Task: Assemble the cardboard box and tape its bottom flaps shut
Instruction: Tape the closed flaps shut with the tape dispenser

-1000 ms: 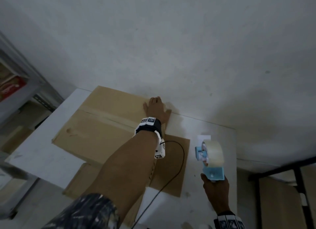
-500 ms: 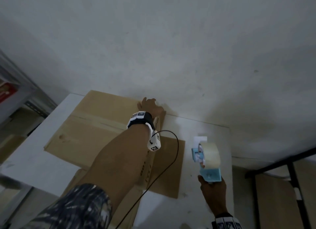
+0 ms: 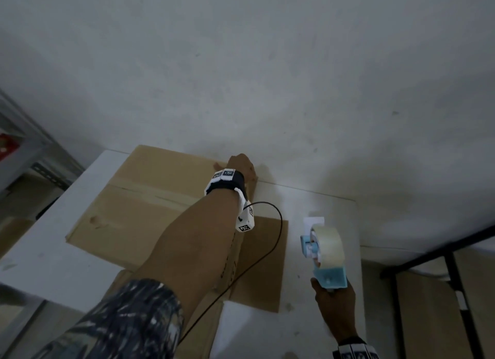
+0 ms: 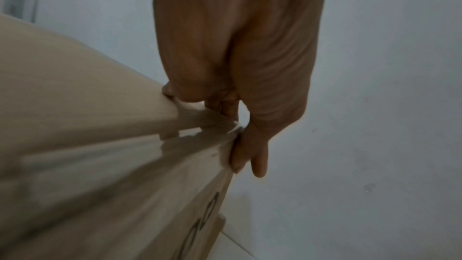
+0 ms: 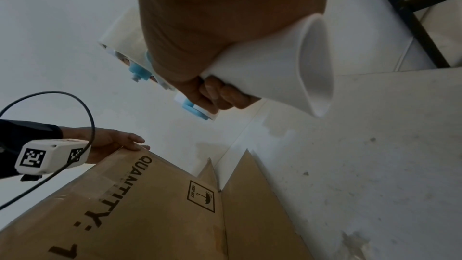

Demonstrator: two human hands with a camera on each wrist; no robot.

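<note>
Left hand [image 3: 242, 166] grips box [image 3: 150, 198] far corner at 12 to steady it; right hand [image 3: 333, 302] holds dispenser [image 3: 322, 254] ready at 3.

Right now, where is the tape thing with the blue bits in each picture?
Head view: the tape dispenser is lower right, held up by the right hand.
Left wrist view: not in it.
Right wrist view: top middle, its white handle sticking out of the fist.
Shared landmark: the cardboard box, seen in all three.
</note>
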